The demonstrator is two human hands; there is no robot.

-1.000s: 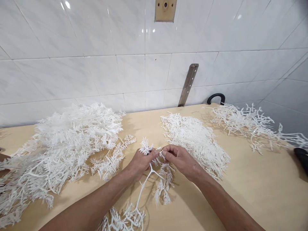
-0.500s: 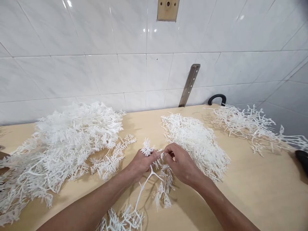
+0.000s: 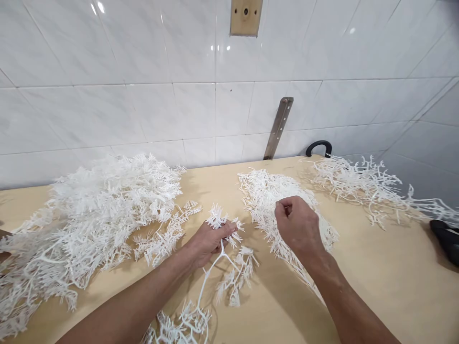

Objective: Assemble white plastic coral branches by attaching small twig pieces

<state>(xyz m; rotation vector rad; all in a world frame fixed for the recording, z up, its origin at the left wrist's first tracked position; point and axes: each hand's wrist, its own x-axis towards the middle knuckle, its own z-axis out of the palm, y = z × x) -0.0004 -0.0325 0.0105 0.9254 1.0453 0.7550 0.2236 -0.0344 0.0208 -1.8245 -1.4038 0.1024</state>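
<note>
My left hand (image 3: 211, 241) is closed around a white plastic branch (image 3: 205, 282), whose feathery tips stick out above the thumb and whose forked stem hangs down toward me. My right hand (image 3: 299, 224) hovers over a pile of small white sprigs (image 3: 261, 191), thumb and fingers pinched together. Whatever is between those fingertips, if anything, is too small or hidden to make out. To the left lies a large heap of bushy white branches (image 3: 114, 205), with a looser sprig (image 3: 168, 239) at its right edge.
Bare, stripped-looking white stems (image 3: 358, 186) lie at the back right of the wooden table (image 3: 394, 282). Behind them is a black curved handle (image 3: 319, 145). A metal bracket (image 3: 278, 128) stands against the tiled wall (image 3: 143, 114). A black object (image 3: 444, 241) sits at the right edge.
My right hand has moved away from the branch, rightward over the sprig pile. My left hand still holds the branch in nearly the same place.
</note>
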